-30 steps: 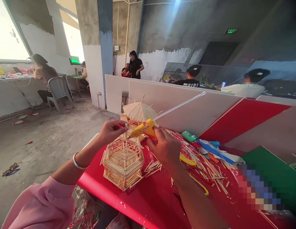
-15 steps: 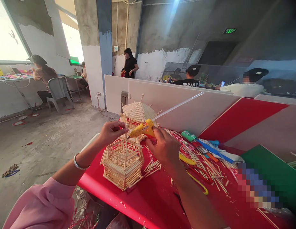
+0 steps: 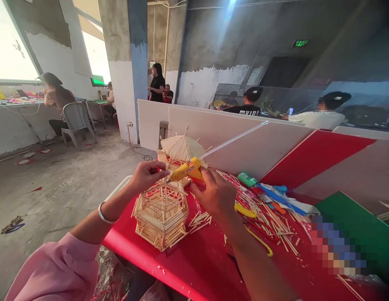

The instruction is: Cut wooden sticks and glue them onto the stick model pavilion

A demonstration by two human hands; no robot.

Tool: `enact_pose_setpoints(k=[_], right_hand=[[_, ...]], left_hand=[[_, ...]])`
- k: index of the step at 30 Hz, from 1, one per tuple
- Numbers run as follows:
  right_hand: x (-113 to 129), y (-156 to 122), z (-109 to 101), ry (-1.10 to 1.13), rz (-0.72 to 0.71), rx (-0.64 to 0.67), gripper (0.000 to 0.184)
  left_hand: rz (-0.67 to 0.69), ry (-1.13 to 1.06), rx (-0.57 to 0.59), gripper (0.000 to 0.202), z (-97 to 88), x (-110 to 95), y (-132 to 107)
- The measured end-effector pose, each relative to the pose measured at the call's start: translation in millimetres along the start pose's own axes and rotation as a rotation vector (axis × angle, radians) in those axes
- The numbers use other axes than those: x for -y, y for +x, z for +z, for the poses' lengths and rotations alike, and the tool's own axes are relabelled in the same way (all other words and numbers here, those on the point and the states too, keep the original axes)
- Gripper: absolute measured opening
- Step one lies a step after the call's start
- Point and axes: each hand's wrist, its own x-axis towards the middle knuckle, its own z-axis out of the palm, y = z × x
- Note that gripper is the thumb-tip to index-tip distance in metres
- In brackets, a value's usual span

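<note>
Stick model (image 3: 161,223), left hand (image 3: 149,175) pinching post (image 3: 164,195); right hand (image 3: 217,190) gripping glue gun (image 3: 187,169)

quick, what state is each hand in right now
Left hand: closed, pinching a thin upright pale wooden stick.
Right hand: closed, holding a yellow plastic glue gun.

A pink sleeve (image 3: 54,267) and silver bangle (image 3: 102,215) show.

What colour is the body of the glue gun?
Yellow; the glue gun shows best in the head view.
</note>
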Motion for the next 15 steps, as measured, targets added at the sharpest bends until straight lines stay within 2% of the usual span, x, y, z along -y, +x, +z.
enact_pose_setpoints(k=[15], right_hand=[[1.2,-3.5,3.1,-0.003,0.029,-0.004,0.038]], left_hand=[[0.034,-0.018,0.003,0.029,1.5,4.9,-1.2]])
